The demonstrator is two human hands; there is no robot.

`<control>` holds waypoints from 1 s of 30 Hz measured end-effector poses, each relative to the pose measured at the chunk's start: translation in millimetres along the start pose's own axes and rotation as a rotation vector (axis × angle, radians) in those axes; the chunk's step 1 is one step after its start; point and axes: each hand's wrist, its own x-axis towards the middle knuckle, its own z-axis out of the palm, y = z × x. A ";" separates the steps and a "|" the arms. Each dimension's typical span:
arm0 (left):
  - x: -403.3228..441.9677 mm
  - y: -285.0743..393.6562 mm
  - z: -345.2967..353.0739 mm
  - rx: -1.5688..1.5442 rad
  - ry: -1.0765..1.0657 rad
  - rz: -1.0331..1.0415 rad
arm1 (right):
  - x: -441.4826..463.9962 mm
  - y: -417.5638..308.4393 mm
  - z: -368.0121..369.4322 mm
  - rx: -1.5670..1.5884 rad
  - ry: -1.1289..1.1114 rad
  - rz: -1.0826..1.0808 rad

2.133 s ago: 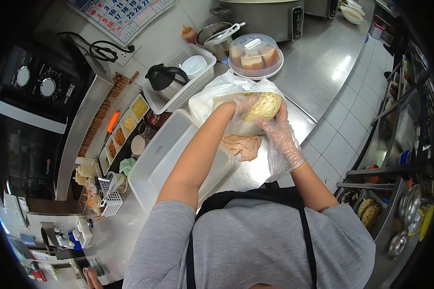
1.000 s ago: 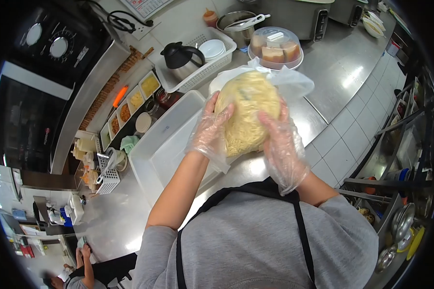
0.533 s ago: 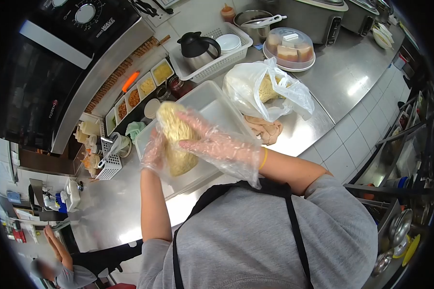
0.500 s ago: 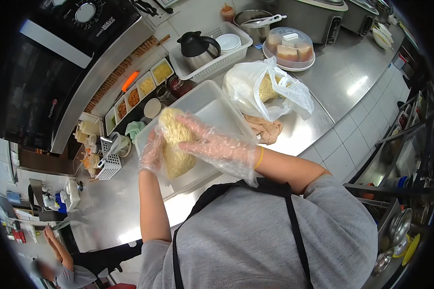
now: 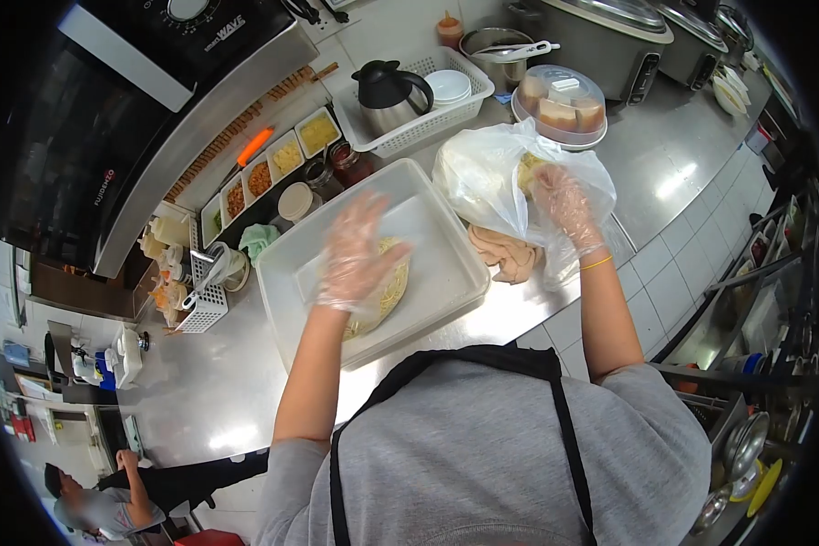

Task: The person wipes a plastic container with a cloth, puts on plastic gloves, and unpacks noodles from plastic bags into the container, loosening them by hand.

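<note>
bright | glare on counter (image 5: 200, 400) | left hand (image 5: 353, 259) blurred | edges bowed, black

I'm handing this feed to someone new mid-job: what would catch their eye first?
Probably the two plastic-gloved hands: the left hand, fingers spread, over pale noodles in the translucent tub, and the right hand at the mouth of the white plastic bag. After that, perhaps the bright orange handle beside the row of small food containers, and the clear domed cover just beyond the bag.

The head camera looks down on the counter (image 5: 200, 391).
</note>
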 end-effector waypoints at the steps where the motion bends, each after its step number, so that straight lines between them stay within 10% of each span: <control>1: 17.3 19.1 1.3 -0.092 -0.003 0.139 | -2.5 5.0 -1.0 -0.075 -0.078 0.068; 6: 68.1 96.9 71.9 -0.130 -0.073 0.709 | 7.0 49.0 48.4 0.177 -0.116 0.173; 9: 101.9 112.5 92.6 0.080 -0.525 0.620 | 3.1 47.2 42.1 0.067 -0.108 0.170; 14: 128.3 60.0 115.7 0.332 -0.451 0.644 | -4.1 6.3 8.6 -0.157 -0.286 0.200; 20: 158.5 38.7 49.4 0.310 -0.566 0.077 | -7.1 30.7 32.0 0.310 -0.143 0.154; 23: 163.1 30.7 57.3 0.303 -0.631 0.022 | 5.7 29.8 27.5 -0.021 -0.577 0.065; 30: 194.1 2.9 107.7 0.082 -0.631 -0.260 | 3.2 1.5 0.5 1.047 -0.444 0.625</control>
